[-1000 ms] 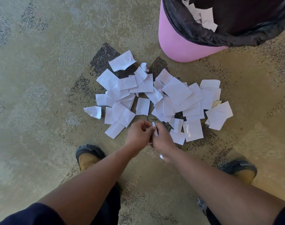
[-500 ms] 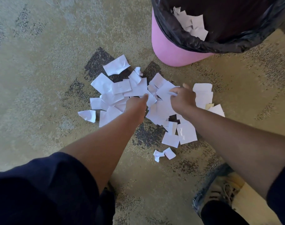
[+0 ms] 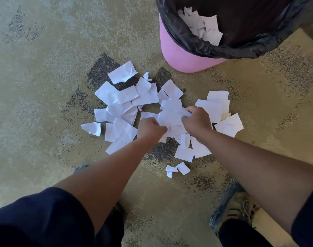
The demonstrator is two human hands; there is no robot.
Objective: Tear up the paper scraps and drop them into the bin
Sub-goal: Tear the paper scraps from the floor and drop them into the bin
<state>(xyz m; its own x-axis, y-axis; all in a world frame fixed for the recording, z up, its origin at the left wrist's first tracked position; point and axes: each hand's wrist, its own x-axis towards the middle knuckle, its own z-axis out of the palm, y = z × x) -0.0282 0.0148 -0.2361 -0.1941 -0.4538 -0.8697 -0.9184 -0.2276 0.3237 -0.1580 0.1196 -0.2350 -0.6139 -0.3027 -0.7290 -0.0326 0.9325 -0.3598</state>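
**Both hands down in the scrap pile**

I see my left hand and right hand reaching into the middle of the paper scraps spread over the carpet floor. Both hands have curled fingers pinching one white sheet between them. The pink bin, lined with a black bag, stands at one o'clock from the pile, with scraps already inside. Two small crumpled bits lie apart at six o'clock.
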